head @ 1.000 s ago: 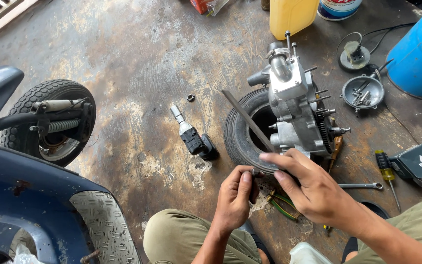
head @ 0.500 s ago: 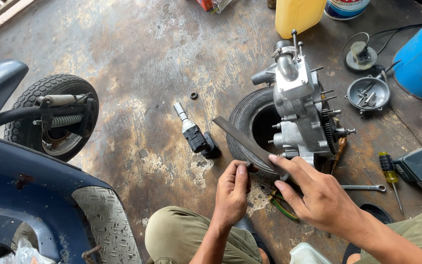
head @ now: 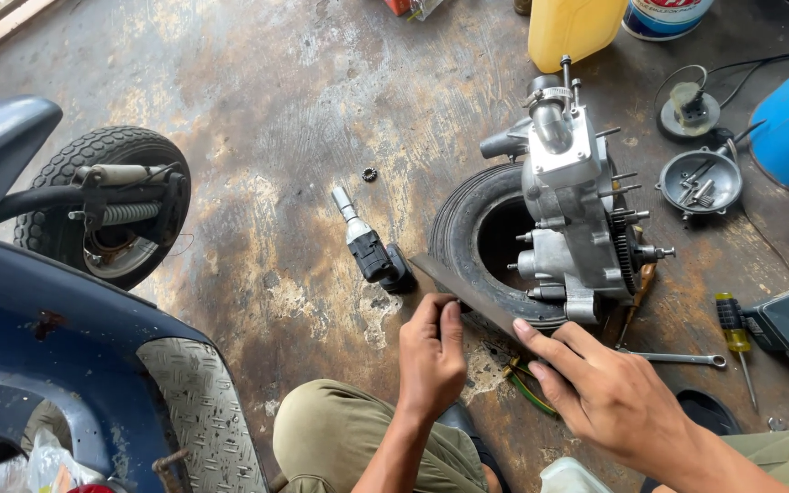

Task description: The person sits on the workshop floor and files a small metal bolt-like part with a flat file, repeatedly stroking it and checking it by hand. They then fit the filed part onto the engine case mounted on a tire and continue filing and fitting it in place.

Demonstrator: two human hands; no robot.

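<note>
A flat dark file (head: 468,294) is held at both ends over the stained floor (head: 276,137), just ahead of the bent knees. The left hand (head: 433,358) is closed around the near part, its fingers (head: 449,321) curled and pinched on the metal; the right hand (head: 609,394) is laid open, its fingers (head: 550,345) stretched along the file's lower edge and pressed against it rather than wrapped. The step would best be done with the file kept flat and level between the two sets of fingers, pressure shared evenly, and the tip kept off the tyre (head: 468,228) just beyond the fingertips. Past the right fingers a spanner (head: 682,359) and a yellow screwdriver (head: 735,338) are lying; beyond the left fingers a black impact driver (head: 372,248) is resting. Farther off the engine block (head: 573,205) is seated on the tyre, with a yellow can (head: 573,27) behind it. Compared with half a second ago, the left hand has been moved up from the floor onto the file, and the right fingers have been slid along it.
</note>
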